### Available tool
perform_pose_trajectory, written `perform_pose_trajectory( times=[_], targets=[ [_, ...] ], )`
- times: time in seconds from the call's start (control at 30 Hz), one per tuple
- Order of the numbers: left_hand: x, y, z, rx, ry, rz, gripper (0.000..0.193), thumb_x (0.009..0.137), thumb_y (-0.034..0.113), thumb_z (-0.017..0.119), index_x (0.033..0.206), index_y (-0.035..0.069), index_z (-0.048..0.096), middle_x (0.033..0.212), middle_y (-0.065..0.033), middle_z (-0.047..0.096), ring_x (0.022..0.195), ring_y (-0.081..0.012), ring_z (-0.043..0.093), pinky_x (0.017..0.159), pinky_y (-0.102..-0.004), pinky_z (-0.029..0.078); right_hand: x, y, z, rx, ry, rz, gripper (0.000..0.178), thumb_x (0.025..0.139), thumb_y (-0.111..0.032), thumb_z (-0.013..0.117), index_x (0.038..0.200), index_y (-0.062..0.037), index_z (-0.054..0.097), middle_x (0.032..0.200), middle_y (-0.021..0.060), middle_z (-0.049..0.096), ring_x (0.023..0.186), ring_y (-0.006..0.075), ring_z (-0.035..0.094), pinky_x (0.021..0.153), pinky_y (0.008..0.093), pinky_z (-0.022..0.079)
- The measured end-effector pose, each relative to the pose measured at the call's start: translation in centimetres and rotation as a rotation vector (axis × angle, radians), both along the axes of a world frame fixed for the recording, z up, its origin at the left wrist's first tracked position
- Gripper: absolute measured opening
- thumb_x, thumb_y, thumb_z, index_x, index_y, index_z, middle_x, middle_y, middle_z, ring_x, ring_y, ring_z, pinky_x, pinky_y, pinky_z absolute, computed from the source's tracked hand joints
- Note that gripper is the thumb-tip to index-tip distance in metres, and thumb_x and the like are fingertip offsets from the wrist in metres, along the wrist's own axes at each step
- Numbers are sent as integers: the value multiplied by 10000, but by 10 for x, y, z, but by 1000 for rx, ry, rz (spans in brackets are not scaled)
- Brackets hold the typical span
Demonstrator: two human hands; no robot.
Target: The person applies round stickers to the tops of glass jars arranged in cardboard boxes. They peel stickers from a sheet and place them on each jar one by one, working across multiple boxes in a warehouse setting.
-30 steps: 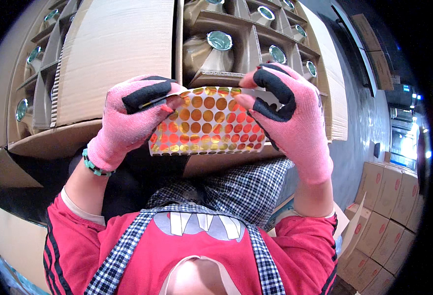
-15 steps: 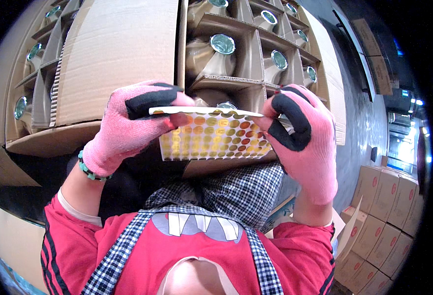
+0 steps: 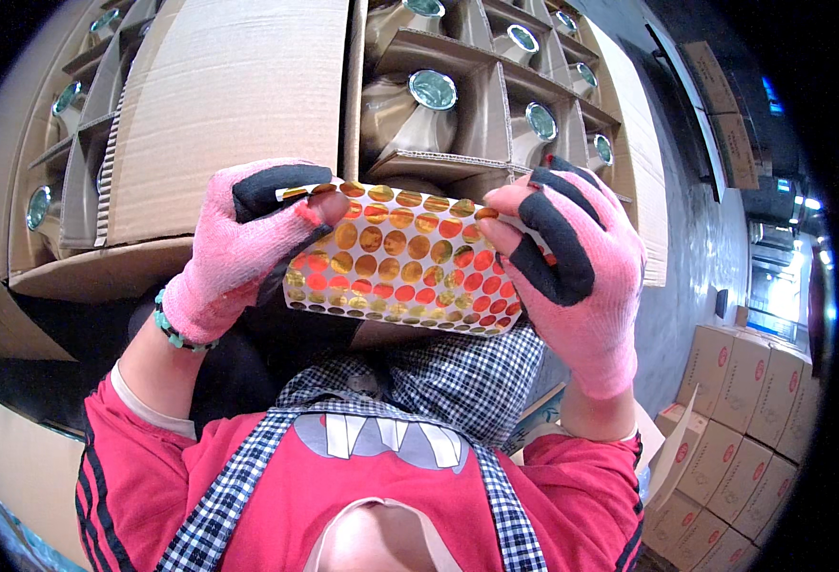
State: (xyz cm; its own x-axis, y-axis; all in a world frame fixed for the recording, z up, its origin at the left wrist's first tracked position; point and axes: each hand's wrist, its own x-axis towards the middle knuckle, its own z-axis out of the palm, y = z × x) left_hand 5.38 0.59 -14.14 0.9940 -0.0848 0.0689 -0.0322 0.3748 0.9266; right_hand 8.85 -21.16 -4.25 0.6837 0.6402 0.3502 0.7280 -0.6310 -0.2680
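A sheet of round, shiny gold-orange stickers on white backing [image 3: 396, 257] is stretched between my hands in front of my lap. My left hand [image 3: 253, 238], in a pink and black glove with bare fingertips, pinches the sheet's upper left corner. At the upper right corner, thumb and finger of my gloved right hand [image 3: 572, 257] grip the edge. Just beyond the sheet is an open carton [image 3: 510, 71] with cardboard dividers. Glass bottles stand in its cells, among them one with a wide greenish mouth [image 3: 433, 91].
A closed carton flap [image 3: 229, 114] lies left of the open carton, and further left another divided box [image 3: 86, 124] holds bottles. Stacked brown cartons [image 3: 734, 429] stand on the right by the grey floor [image 3: 672, 162]. Checked apron fabric [image 3: 467, 381] covers my lap.
The sticker sheet has tipped so its face turns up towards me, showing more of the dots. My right hand has shifted slightly left, and both hands still hold the upper corners.
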Motion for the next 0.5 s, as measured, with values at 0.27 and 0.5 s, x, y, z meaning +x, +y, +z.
perform_pose_trajectory(
  times=[0.27, 0.5],
  targets=[
    [3, -7, 4, 76, 41, 51, 211, 716, 111, 648, 861, -28, 585, 766, -42, 594, 705, -79, 547, 635, -201, 450, 6, -3, -8, 54, -7, 57, 152, 574, 28, 618, 701, -22, 550, 740, 79, 557, 744, 235, 551, 698, 320, 434],
    [8, -4, 3, 178, 69, -11, 193, 717, 115, 634, 843, -25, 593, 752, -27, 594, 684, -73, 541, 620, -197, 442, 96, -60, -24, 416, 257, -282, 111, 686, -78, 627, 727, 5, 567, 825, 56, 565, 724, 118, 524, 681, 229, 416]
  ],
)
